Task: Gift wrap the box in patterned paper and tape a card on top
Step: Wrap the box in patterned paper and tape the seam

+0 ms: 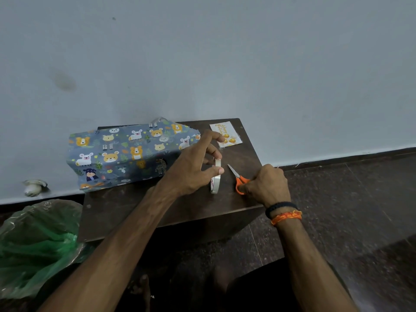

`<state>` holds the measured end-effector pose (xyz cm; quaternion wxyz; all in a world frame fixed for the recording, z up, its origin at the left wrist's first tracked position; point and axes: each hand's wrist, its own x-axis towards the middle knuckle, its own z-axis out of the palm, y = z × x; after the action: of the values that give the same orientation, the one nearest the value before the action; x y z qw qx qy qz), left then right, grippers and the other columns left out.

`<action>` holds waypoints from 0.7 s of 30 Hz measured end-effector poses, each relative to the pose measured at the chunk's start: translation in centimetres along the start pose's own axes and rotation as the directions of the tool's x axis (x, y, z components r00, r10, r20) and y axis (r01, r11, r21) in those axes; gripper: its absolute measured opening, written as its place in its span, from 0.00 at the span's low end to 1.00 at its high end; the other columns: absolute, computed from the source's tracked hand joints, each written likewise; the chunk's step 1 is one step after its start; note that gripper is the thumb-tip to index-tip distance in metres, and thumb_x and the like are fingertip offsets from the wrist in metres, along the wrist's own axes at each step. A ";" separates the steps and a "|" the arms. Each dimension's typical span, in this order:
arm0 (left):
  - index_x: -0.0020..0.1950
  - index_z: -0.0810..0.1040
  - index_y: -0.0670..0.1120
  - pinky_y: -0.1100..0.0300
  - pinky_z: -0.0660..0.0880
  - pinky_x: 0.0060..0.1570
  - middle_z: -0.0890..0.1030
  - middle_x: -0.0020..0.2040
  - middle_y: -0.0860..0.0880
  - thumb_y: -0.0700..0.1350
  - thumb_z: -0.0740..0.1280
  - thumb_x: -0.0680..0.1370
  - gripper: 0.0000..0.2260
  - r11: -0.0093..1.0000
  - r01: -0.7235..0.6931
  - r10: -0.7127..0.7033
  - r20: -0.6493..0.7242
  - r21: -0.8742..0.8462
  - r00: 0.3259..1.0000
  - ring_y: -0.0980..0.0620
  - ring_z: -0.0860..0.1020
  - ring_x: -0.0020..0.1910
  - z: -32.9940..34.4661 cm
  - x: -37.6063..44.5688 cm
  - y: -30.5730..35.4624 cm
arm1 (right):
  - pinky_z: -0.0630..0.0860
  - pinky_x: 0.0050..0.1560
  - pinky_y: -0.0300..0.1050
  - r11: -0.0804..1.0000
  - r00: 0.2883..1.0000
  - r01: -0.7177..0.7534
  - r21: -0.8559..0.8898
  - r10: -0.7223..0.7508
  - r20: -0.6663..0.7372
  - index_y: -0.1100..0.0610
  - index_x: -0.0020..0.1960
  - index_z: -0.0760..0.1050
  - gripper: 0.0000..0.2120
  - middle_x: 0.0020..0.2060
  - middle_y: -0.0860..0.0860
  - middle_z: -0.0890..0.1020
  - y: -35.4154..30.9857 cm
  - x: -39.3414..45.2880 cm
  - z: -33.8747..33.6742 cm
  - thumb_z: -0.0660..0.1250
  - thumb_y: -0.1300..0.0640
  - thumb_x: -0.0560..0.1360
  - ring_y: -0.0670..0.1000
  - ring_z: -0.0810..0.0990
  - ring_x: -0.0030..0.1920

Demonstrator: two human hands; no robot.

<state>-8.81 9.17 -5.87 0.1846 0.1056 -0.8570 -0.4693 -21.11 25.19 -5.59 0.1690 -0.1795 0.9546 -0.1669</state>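
The box, wrapped loosely in blue paper with cartoon animals (pixel 126 152), lies on the left part of a small dark table (pixel 126 206). A white birthday card (pixel 225 134) with gold lettering and balloons lies at the table's far right corner. My left hand (pixel 193 163) pinches a roll of clear tape (pixel 215 176) standing on edge, thumb and fingers around its upper rim. My right hand (pixel 265 185) grips the orange handles of scissors (pixel 238 178) lying on the table, blades pointing away to the upper left.
A pale wall rises directly behind the table. A green plastic bag (pixel 38 246) sits on the dark floor to the left, with a small whitish object (pixel 33 186) against the wall above it. Dark tiled floor (pixel 351 199) extends to the right.
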 end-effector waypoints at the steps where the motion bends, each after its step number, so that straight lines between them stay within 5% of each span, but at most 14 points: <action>1: 0.67 0.67 0.55 0.76 0.74 0.50 0.79 0.49 0.53 0.40 0.76 0.74 0.27 1.000 -0.002 0.002 -0.004 -0.006 1.000 0.61 0.78 0.52 0.0 0.0 0.0 | 0.84 0.45 0.48 0.999 1.000 0.013 0.039 -0.014 0.022 0.61 0.40 0.83 0.17 0.36 0.54 0.86 0.2 0.0 -0.1 0.81 0.47 0.67 0.52 0.85 0.39; 4: 0.67 0.68 0.55 0.73 0.76 0.50 0.79 0.49 0.52 0.40 0.76 0.74 0.27 1.000 -0.010 0.009 -0.014 -0.014 1.000 0.60 0.79 0.51 0.1 0.0 0.0 | 0.85 0.44 0.50 0.952 0.990 0.017 0.307 -0.058 0.126 0.63 0.36 0.83 0.21 0.29 0.54 0.85 0.2 -0.6 -0.9 0.76 0.43 0.71 0.52 0.86 0.31; 7: 0.67 0.68 0.55 0.71 0.78 0.50 0.78 0.49 0.52 0.40 0.76 0.75 0.27 1.000 -0.013 0.013 -0.019 0.000 1.000 0.59 0.80 0.50 0.0 0.0 0.2 | 0.85 0.45 0.59 0.854 0.963 0.028 0.519 -0.163 0.217 0.66 0.43 0.82 0.31 0.38 0.60 0.86 0.1 -1.5 -2.6 0.75 0.36 0.65 0.59 0.87 0.34; 10: 0.68 0.69 0.54 0.68 0.79 0.51 0.78 0.48 0.52 0.40 0.76 0.75 0.26 1.000 -0.018 0.017 -0.033 -0.010 0.999 0.59 0.80 0.50 -0.2 0.0 0.2 | 0.84 0.46 0.58 0.813 0.915 0.085 0.576 -0.293 0.277 0.63 0.38 0.79 0.26 0.49 0.62 0.86 0.7 -2.2 -4.2 0.79 0.40 0.63 0.65 0.86 0.41; 14: 0.68 0.69 0.53 0.68 0.80 0.51 0.78 0.48 0.52 0.40 0.76 0.75 0.27 1.000 -0.014 0.014 -0.033 -0.006 0.999 0.58 0.80 0.50 -0.1 0.0 0.4 | 0.85 0.47 0.59 0.814 0.886 0.162 0.558 -0.368 0.281 0.65 0.42 0.77 0.12 0.45 0.49 0.88 1.5 -2.1 -5.0 0.75 0.57 0.74 0.62 0.87 0.45; 21: 0.69 0.69 0.52 0.76 0.75 0.46 0.79 0.49 0.50 0.40 0.77 0.74 0.27 1.000 -0.021 0.022 -0.025 0.022 0.999 0.62 0.79 0.51 0.3 0.1 0.5 | 0.85 0.43 0.56 0.858 0.894 0.344 0.381 -0.424 0.146 0.66 0.40 0.80 0.18 0.53 0.52 0.79 1.0 -1.5 -4.3 0.80 0.52 0.68 0.53 0.87 0.40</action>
<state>-9.05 9.64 -5.55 0.1991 0.1044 -0.8609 -0.4565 -21.75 27.72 -1.74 0.2678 -0.3526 0.8294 -0.3407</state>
